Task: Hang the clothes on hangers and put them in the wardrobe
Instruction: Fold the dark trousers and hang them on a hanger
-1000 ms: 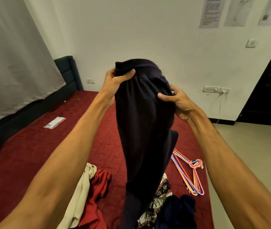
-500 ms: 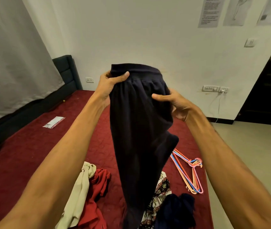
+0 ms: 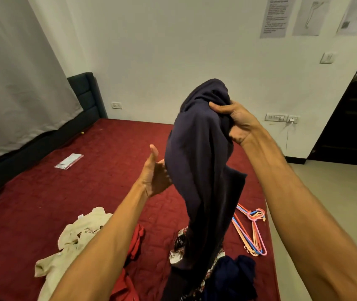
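Fingers of my right hand (image 3: 238,124) clamp the bunched top of the navy garment (image 3: 199,170), at one o'clock; my left hand (image 3: 154,177) is spread open against its nine-o'clock edge; hangers (image 3: 252,231) lie on the red bed (image 3: 86,181) at four o'clock; loose clothes (image 3: 75,237) are heaped at six.

Red quilted bed (image 3: 86,181), cream shirt (image 3: 73,242), red garment (image 3: 136,242), patterned cloth (image 3: 178,246), navy garment (image 3: 234,276), plastic hangers (image 3: 251,231), flat packet (image 3: 69,161)

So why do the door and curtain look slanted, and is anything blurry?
Head view: the wide-angle lens leans the door and curtain near the edges; the left hand looks slightly motion-blurred beside the navy garment; the light is soft, with no glare.
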